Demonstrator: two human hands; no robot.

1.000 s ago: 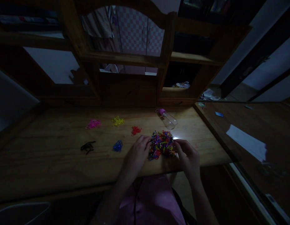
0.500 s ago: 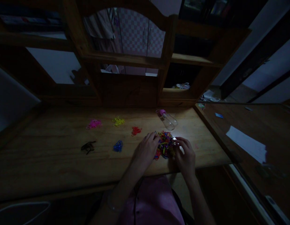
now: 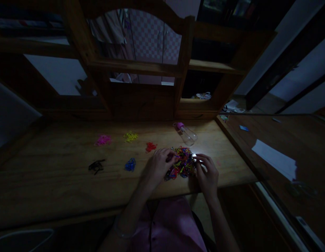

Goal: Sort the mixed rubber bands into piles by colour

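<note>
Head view: left hand (image 3: 158,164) and right hand (image 3: 208,173) flank the band pile (image 3: 182,162) near the desk (image 3: 60,182) front edge, fingers curled into it, grip unclear in the dimness; tangled bands could snag and drag off the edge.

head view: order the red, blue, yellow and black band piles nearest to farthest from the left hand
1. red band pile, just beyond the left hand, toward the back of the desk.
2. blue band pile, to the hand's left.
3. yellow band pile, farther back and left.
4. black band pile, far left.
</note>
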